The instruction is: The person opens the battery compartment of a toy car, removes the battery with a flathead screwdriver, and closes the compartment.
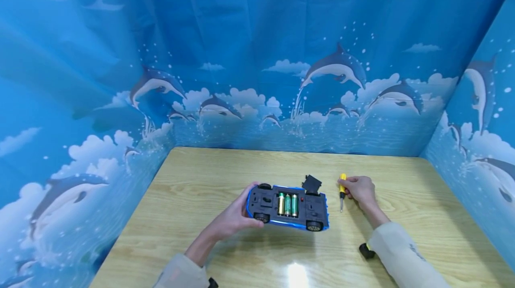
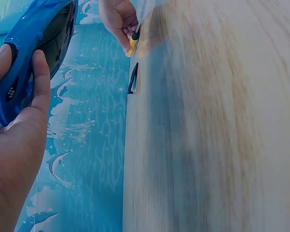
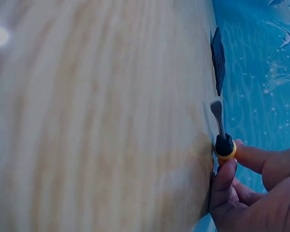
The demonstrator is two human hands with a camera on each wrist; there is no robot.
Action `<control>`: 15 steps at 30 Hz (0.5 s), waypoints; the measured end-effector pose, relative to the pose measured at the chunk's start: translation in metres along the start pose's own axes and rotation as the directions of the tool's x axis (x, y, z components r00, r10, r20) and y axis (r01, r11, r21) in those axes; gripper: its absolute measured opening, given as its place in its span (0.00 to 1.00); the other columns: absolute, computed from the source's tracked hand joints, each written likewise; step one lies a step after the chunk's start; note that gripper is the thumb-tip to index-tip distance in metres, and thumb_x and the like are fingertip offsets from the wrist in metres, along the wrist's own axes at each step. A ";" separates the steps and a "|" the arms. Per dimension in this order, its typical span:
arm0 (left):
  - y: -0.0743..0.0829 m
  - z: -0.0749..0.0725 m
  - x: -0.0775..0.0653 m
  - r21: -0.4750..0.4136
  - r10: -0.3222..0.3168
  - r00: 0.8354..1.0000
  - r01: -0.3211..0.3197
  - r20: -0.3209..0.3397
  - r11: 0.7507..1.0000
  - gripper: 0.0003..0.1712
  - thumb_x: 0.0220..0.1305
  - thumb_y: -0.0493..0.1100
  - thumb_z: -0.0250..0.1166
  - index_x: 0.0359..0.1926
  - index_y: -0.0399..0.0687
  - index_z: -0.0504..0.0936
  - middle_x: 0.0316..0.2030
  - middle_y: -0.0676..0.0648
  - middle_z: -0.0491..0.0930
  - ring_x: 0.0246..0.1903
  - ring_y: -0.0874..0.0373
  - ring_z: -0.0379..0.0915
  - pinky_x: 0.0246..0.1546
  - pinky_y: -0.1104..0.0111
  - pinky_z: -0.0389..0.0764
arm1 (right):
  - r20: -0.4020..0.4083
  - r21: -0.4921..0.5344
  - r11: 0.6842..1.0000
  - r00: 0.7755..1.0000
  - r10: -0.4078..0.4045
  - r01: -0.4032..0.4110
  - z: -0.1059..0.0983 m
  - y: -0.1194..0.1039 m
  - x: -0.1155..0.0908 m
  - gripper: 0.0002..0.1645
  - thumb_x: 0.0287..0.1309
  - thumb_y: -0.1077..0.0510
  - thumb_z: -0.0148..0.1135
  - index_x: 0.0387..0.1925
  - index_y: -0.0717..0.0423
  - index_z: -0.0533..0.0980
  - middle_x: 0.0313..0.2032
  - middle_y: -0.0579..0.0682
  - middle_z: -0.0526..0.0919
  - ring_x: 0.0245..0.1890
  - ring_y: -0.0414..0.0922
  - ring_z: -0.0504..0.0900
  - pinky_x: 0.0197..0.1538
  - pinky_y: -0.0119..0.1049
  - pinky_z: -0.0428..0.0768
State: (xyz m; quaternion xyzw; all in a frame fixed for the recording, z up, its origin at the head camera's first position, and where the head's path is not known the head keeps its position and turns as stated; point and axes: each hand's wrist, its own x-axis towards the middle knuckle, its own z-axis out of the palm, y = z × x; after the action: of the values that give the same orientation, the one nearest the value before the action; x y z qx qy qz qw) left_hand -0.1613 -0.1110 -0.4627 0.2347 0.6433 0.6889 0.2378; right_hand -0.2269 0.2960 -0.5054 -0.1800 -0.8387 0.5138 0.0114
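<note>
A blue toy car is held by its left end in my left hand, its black underside facing the head camera. Thumb and fingers grip it around one pair of wheels, as the left wrist view also shows. Three green and gold batteries lie side by side in the uncovered compartment. My right hand pinches a screwdriver by its yellow and black handle, the metal tip pointing toward the table's front. Beyond the car, a black battery cover lies on the table, partly overlapped by the car.
The light wood table carries all of this. A blue curtain printed with dolphins hangs behind it and along both sides. Light glares off the tabletop near the front.
</note>
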 end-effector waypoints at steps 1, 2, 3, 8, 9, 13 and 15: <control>0.000 0.000 0.000 0.000 0.003 1.000 -0.003 0.001 1.000 0.62 0.55 0.23 0.69 0.82 0.58 0.48 0.69 0.31 0.62 0.55 0.40 0.77 0.54 0.53 0.85 | -0.003 -0.005 1.000 1.000 -0.001 0.001 0.000 0.000 0.000 0.24 0.64 0.58 0.70 0.50 0.78 0.79 0.21 0.49 0.83 0.18 0.37 0.79 0.21 0.29 0.81; 0.000 0.000 0.000 -0.001 0.004 1.000 -0.004 0.001 1.000 0.62 0.55 0.24 0.69 0.82 0.58 0.48 0.69 0.31 0.62 0.55 0.41 0.77 0.54 0.53 0.85 | -0.007 -0.011 1.000 1.000 -0.004 0.004 0.000 0.000 0.000 0.23 0.64 0.58 0.70 0.49 0.77 0.80 0.21 0.49 0.83 0.18 0.37 0.79 0.20 0.29 0.81; 0.000 0.000 0.000 -0.001 0.004 1.000 -0.004 0.000 1.000 0.62 0.55 0.24 0.70 0.82 0.58 0.48 0.69 0.31 0.62 0.55 0.41 0.77 0.54 0.53 0.85 | -0.010 -0.015 1.000 1.000 -0.004 0.004 0.001 0.000 0.000 0.23 0.64 0.58 0.70 0.48 0.77 0.80 0.20 0.49 0.83 0.17 0.37 0.78 0.20 0.29 0.81; -0.001 0.000 -0.001 0.005 0.008 1.000 -0.008 -0.001 1.000 0.61 0.55 0.24 0.70 0.82 0.57 0.48 0.69 0.31 0.62 0.55 0.41 0.77 0.54 0.54 0.85 | -0.020 -0.044 0.999 1.000 -0.011 0.010 0.001 -0.001 -0.002 0.21 0.63 0.56 0.71 0.44 0.73 0.82 0.19 0.48 0.82 0.16 0.38 0.76 0.18 0.29 0.76; -0.001 0.000 -0.001 0.005 0.011 1.000 -0.011 0.000 1.000 0.61 0.56 0.24 0.70 0.82 0.57 0.48 0.69 0.30 0.62 0.55 0.41 0.77 0.54 0.54 0.85 | -0.023 -0.049 0.999 1.000 -0.008 0.007 0.001 -0.001 -0.002 0.21 0.63 0.55 0.71 0.44 0.73 0.82 0.19 0.48 0.81 0.16 0.38 0.76 0.18 0.29 0.76; -0.002 -0.001 -0.001 0.004 0.015 1.000 -0.015 0.001 1.000 0.61 0.56 0.24 0.69 0.82 0.55 0.47 0.70 0.29 0.61 0.55 0.41 0.77 0.54 0.54 0.85 | -0.026 -0.047 0.999 1.000 -0.011 0.010 0.001 0.000 -0.002 0.21 0.62 0.54 0.72 0.44 0.71 0.82 0.19 0.47 0.82 0.17 0.38 0.77 0.18 0.29 0.75; -0.002 -0.001 -0.001 0.000 0.012 1.000 -0.012 -0.002 1.000 0.61 0.56 0.24 0.69 0.82 0.56 0.47 0.70 0.29 0.61 0.55 0.41 0.77 0.54 0.54 0.85 | -0.024 -0.044 0.999 1.000 -0.012 0.011 0.001 0.001 -0.002 0.21 0.62 0.54 0.72 0.44 0.71 0.82 0.19 0.47 0.82 0.17 0.38 0.77 0.18 0.29 0.75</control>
State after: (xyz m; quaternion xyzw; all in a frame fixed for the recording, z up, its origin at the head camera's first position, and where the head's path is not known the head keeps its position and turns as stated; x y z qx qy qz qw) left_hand -0.1613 -0.1120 -0.4647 0.2379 0.6423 0.6903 0.2332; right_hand -0.2250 0.2948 -0.5064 -0.1817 -0.8507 0.4929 0.0205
